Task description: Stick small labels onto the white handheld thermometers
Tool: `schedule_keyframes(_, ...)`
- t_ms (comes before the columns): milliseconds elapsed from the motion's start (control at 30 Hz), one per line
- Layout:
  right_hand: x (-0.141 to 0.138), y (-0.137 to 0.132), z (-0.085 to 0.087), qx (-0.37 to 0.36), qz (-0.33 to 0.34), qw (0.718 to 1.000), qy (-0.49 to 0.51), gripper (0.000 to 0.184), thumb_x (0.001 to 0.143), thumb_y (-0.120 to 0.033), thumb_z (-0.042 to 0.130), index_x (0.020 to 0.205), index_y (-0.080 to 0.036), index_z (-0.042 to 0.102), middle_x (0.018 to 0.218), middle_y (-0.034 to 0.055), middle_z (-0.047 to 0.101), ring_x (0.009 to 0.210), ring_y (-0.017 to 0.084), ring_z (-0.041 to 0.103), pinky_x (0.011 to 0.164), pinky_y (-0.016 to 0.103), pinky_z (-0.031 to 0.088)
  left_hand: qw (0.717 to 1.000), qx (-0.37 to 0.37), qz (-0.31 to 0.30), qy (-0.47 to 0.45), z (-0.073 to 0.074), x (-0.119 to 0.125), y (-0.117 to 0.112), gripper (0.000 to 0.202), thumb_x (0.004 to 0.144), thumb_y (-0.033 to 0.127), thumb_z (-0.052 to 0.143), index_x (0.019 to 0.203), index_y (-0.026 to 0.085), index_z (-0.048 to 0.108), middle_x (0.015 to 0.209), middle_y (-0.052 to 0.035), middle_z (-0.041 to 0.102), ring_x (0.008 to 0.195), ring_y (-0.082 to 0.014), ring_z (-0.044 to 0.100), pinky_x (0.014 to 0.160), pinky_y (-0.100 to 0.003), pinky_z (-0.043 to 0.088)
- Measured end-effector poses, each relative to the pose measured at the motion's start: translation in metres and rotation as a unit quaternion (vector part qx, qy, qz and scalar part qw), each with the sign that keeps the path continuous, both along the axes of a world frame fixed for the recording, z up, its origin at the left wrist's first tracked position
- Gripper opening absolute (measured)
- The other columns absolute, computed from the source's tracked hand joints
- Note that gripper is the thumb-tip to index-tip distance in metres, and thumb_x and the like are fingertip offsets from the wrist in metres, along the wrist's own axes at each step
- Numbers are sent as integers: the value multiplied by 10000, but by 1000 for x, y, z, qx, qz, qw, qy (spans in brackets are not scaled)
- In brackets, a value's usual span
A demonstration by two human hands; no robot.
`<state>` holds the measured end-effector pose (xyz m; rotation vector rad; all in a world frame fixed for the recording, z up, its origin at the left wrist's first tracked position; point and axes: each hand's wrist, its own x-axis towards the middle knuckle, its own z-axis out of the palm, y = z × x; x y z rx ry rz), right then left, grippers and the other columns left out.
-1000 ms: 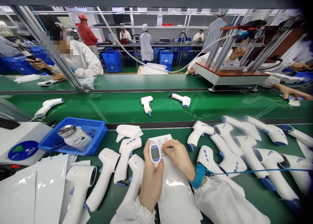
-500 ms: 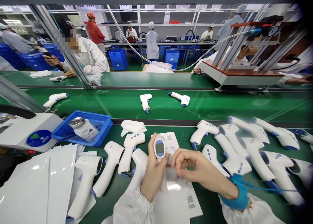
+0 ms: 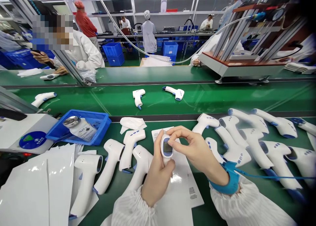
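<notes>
Over conveyor, left hand, right hand on thermometer

Left hand cupped upright, right hand apparently pinching across

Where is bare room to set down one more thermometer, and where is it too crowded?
On the far green belt, bare room runs right of the thermometer lying there. Nearer, green shows between the leaflet and right sleeve. Crowded: the thermometers at right and those left of the left hand.
</notes>
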<state>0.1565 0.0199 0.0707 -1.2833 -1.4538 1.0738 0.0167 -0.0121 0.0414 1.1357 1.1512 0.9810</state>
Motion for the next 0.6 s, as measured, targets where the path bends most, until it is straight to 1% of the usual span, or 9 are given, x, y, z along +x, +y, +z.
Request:
schedule_keyframes(67,-1,1,0,5,-6,1000,2,107,781,-276,656,688,-230,681,1019,41,713,1008,221,659,941,377,507,1000,-21,-22,-8,1,0,0,815,799,111,507,1538,346,255,1600,-6,321,1365,-293,474,1068,-427,489)
schedule_keyframes(100,-2,1,-1,5,-9,1000,6,102,777,-270,660,687,-228,681,1004,40,712,1002,220,660,931,373,511,999,-27,-25,-11,1,0,0,815,803,113,502,1540,347,244,1611,-2,297,1362,-294,477,1044,-416,506)
schedule_keyframes(133,-2,1,-1,5,-13,1000,11,97,772,-265,666,685,-225,680,988,40,711,992,218,661,920,368,516,999,-34,-29,-15,2,0,1,815,806,116,496,1541,353,233,1618,0,277,1342,-295,497,998,-404,536)
schedule_keyframes(200,-4,1,-2,1,-23,999,24,90,767,-260,679,685,-222,675,966,36,709,974,211,662,905,357,519,998,-47,-37,-25,1,1,1,817,816,120,483,1542,375,208,1628,1,248,1257,-295,572,855,-375,593)
schedule_keyframes(267,-5,1,-2,0,-30,999,34,93,769,-262,688,687,-221,671,954,32,708,957,205,662,899,349,522,997,-53,-45,-35,0,0,1,816,830,126,474,1541,401,183,1635,5,228,1172,-283,626,756,-355,605)
schedule_keyframes(333,-6,1,-3,1,-35,999,38,105,772,-268,690,682,-220,667,943,35,709,952,205,662,893,347,527,997,-51,-49,-42,0,0,1,811,843,133,476,1541,418,175,1637,13,225,1152,-278,637,764,-363,603)
schedule_keyframes(467,-8,0,-2,-1,-40,998,43,111,778,-281,689,687,-220,670,937,39,707,947,208,662,866,345,542,997,-49,-43,-45,-1,0,0,821,841,123,485,1548,409,181,1632,4,249,1235,-299,589,858,-398,592)
schedule_keyframes(600,-10,0,-2,-2,-44,998,46,100,768,-271,696,685,-220,673,933,35,706,943,205,662,866,345,546,997,-49,-38,-52,-2,-2,-1,826,832,115,493,1549,396,196,1618,-6,285,1255,-299,577,878,-395,592)
